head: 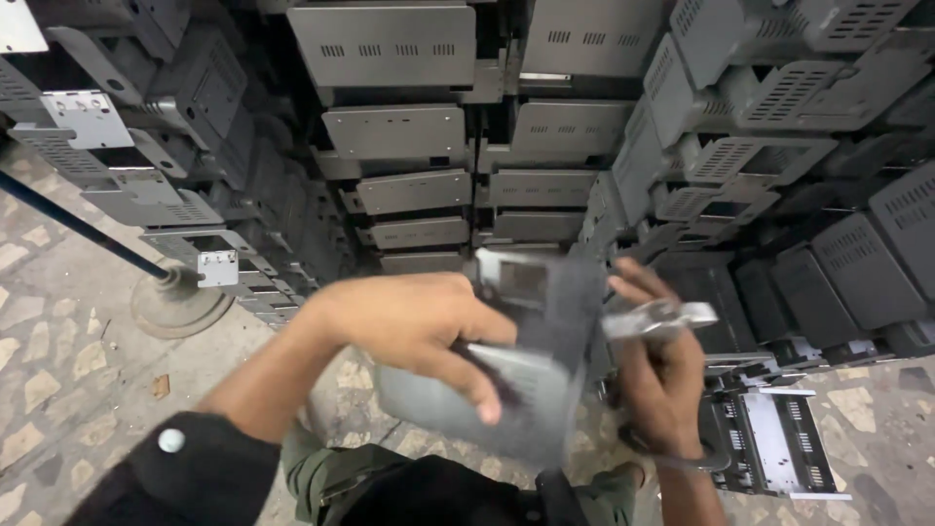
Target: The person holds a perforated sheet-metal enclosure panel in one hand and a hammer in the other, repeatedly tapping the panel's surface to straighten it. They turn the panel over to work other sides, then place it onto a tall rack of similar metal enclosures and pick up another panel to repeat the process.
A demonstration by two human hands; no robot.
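My left hand (419, 326) grips a grey sheet-metal casing (541, 360) from its left side, fingers wrapped over its front face. My right hand (657, 375) holds the same casing from the right, with a small bright metal bracket (662, 317) lying across the fingers. The casing is blurred by motion and is held in front of my knees, just before tall stacks of similar grey casings (409, 131).
Stacks of perforated grey metal housings (779, 146) fill the back and both sides. A pole on a round base (175, 297) stands at the left on a stone-paved floor (58, 351). A flat white-and-grey metal chassis (774, 443) lies on the floor at the right.
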